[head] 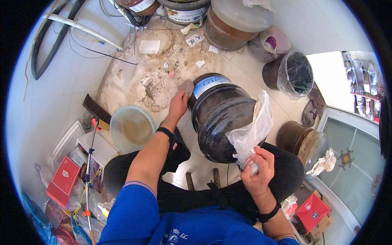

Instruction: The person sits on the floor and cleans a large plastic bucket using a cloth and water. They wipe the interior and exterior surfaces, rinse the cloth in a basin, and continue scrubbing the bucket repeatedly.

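A large dark plastic barrel [225, 116] with a blue and white label lies tilted on the tiled floor between my knees. My left hand [180, 102] presses a greyish cloth [186, 87] against the label end of the barrel. In my right hand [258, 171] is a crumpled, clear plastic bag [252, 128], gripped at its lower end; its upper part drapes over the barrel's near right side. Left of the barrel stands a round pale basin [133, 128] with murky, brownish liquid in it.
Lidded tubs [235, 29] line the far wall. A lined bin [295, 75] and a brown tub [294, 137] stand at the right, near a glass-panelled door [349, 156]. A broom [92, 147], red box [63, 180] and bags crowd the left. Paper scraps [149, 47] litter the stained floor.
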A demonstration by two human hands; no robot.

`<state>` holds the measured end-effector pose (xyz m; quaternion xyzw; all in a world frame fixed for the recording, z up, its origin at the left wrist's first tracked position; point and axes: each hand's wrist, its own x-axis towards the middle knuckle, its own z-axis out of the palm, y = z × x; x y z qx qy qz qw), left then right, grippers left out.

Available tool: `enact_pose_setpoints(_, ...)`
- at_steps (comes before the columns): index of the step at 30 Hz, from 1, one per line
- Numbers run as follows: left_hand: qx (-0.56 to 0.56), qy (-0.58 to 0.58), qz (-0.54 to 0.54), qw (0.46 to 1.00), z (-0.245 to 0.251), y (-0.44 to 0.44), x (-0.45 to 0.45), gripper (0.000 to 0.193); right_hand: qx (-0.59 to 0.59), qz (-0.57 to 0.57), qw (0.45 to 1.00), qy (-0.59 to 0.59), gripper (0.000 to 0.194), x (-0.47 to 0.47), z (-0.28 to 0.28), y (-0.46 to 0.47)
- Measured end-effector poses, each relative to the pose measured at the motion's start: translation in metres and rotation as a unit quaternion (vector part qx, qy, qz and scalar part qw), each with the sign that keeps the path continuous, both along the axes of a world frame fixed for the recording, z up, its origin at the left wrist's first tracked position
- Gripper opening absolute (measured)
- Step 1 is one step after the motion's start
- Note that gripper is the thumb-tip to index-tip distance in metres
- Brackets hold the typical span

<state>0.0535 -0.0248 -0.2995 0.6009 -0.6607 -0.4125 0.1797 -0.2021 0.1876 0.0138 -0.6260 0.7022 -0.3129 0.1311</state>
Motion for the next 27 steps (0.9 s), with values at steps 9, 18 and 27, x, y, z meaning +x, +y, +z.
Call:
enact_pose_setpoints(9,0.012,0.004,-0.223,0.975,0.032,-0.108,-0.093,0.037,0.009,0.002,1.0,-0.002,0.034,-0.001,0.0,0.007)
enact_pose_setpoints(18,0.051,-0.045,-0.354,0.933,0.034,-0.14,-0.155,0.038,0.022,-0.002,1.0,-0.007,0.032,-0.005,0.002,0.006)
enact_pose_setpoints(27,0.048,-0.008,-0.27,0.962,0.011,-0.131,-0.121,0.039,0.02,-0.008,1.0,-0.012,0.032,-0.012,0.001,0.002)
